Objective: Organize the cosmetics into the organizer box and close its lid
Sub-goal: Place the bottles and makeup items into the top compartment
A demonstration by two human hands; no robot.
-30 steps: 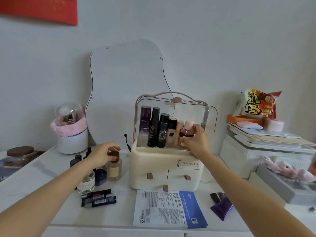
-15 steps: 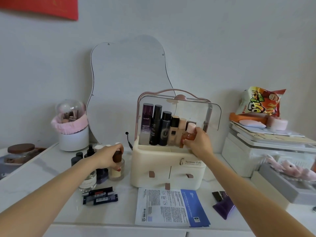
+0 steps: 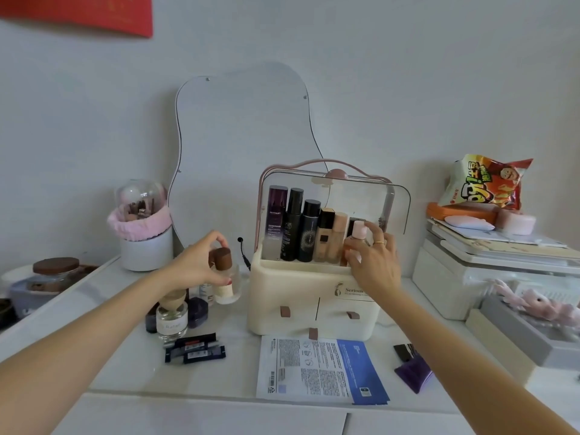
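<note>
**A:** At centre right of the frame, inside the top tray of the organizer box (image 3: 314, 296), my right hand (image 3: 373, 265) is curled round the small pink-capped bottle (image 3: 357, 237), thumb low on its front and fingers (image 3: 378, 237) wrapped behind. The bottle stands at the right end of the row, just beside the beige foundation bottle (image 3: 339, 237).

**B:** And the other hand?

**A:** Left of centre, my left hand (image 3: 197, 265) pinches the brown-capped bottle (image 3: 224, 277) from above, fingertips near the cap and thumb on the glass. It stands among the loose cosmetics on the tabletop (image 3: 125, 365), just left of the box and not yet in it.

**B:** What makes this step go well?

**A:** As I judge it, seat the pink-capped bottle upright and flat on the tray floor before letting go; whether its base has already landed I cannot tell, since the tray wall hides it. Release by opening the fingers sideways, so they do not knock its neighbours.

**B:** Any risk?

**A:** The clear lid (image 3: 345, 196) is raised over the row and the right hand works beneath it, so withdrawing low and forward should avoid it. The left should probably lift straight up, clear of the round-stoppered perfume bottle (image 3: 172, 318) near it. Sachets (image 3: 196, 348), a mask packet (image 3: 320, 370) and a purple tube (image 3: 412, 370) in the lower frame remain to be stored.
</note>
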